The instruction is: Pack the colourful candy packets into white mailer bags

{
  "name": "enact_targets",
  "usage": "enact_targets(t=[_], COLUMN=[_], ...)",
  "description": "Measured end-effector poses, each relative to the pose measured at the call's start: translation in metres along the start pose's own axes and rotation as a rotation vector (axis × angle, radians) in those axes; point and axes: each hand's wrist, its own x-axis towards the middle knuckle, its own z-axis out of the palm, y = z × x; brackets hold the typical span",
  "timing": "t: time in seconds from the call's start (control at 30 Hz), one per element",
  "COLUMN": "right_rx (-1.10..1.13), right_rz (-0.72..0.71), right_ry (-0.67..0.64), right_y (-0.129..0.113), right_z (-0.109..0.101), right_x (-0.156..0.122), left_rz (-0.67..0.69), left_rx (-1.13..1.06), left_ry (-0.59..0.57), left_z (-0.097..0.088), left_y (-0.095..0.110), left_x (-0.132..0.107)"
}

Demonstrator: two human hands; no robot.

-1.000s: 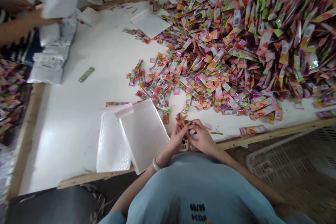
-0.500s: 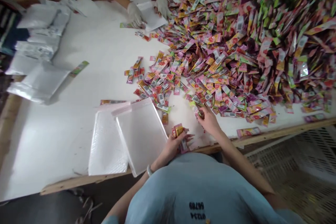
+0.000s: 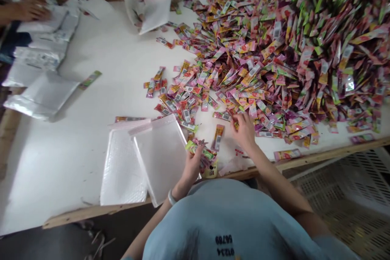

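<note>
The person's left hand point(image 3: 194, 166) has its grip closed around a small bundle of stick sachets point(image 3: 207, 153), held low over the near edge of the white desk point(image 3: 79, 146). The right hand point(image 3: 244, 132) reaches to the near fringe of a large sachet heap point(image 3: 274, 57), fingers bent downward; whether its grip has closed on a sachet cannot be told. A loose orange sachet point(image 3: 217, 137) lies on the desk between the two hands. Beside the left hand, two bubble mailers point(image 3: 164, 156) lie flat and overlap. Across the desk, a co-worker's gloved hands point(image 3: 133, 8) are at a tilted white envelope point(image 3: 157, 10). Filled silvery mailers point(image 3: 42, 93) lie along the desk's left side, and a plastic crate point(image 3: 344, 187) stands below its near edge at right.
</note>
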Motion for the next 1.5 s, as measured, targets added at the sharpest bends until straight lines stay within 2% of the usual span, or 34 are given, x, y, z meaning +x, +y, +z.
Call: enact_targets(t=[0.07, 0.1, 0.2, 0.27, 0.37, 0.5, 0.63, 0.77, 0.9, 1.1, 1.27, 1.4, 1.5], right_rx=[-0.103, -0.137, -0.16, -0.147, -0.134, -0.109, -0.148, -0.179, -0.154, 0.043, 0.278, 0.486, 0.723], right_rz=[0.072, 0.075, 0.0, -0.033, -0.014, -0.081, -0.089, -0.11, -0.111, -0.175, -0.049, 0.023, -0.015], right_ry=[-0.1, -0.169, -0.304, -0.263, -0.19, -0.215, -0.159, -0.167, -0.191, -0.21, -0.181, -0.213, -0.359], right_y=[-0.013, -0.021, -0.034, -0.03, -0.017, -0.011, -0.012, -0.009, -0.009, -0.017, -0.026, -0.039, -0.032], right_z=[0.012, 0.017, 0.027, 0.03, 0.036, 0.046, 0.036, 0.021, 0.029, 0.05, 0.05, 0.041, 0.02], right_x=[-0.019, -0.029, -0.045, -0.039, -0.03, -0.048, -0.069, -0.069, -0.066, -0.07, -0.073, -0.085, -0.08], left_rz=[0.061, 0.05, -0.111, -0.17, -0.159, -0.143, -0.147, -0.155, -0.14, -0.072, 0.064, 0.145, 0.169], left_rx=[-0.002, 0.0, 0.007, 0.011, 0.008, 0.01, -0.002, 0.002, 0.003, 0.006, -0.017, 0.006, 0.007], left_ry=[-0.013, -0.031, -0.072, -0.078, -0.066, -0.03, -0.026, -0.035, -0.034, 0.008, -0.022, 0.02, 0.046], left_z=[-0.006, -0.008, -0.011, -0.01, -0.006, -0.007, -0.013, -0.015, -0.013, -0.011, 0.006, 0.02, 0.022], left_y=[0.004, 0.005, 0.007, 0.008, 0.011, 0.016, 0.016, 0.015, 0.01, -0.004, -0.011, -0.014, -0.014], left_x=[-0.003, -0.005, -0.012, -0.015, -0.016, -0.016, -0.017, -0.016, -0.012, -0.005, 0.007, 0.022, 0.027])
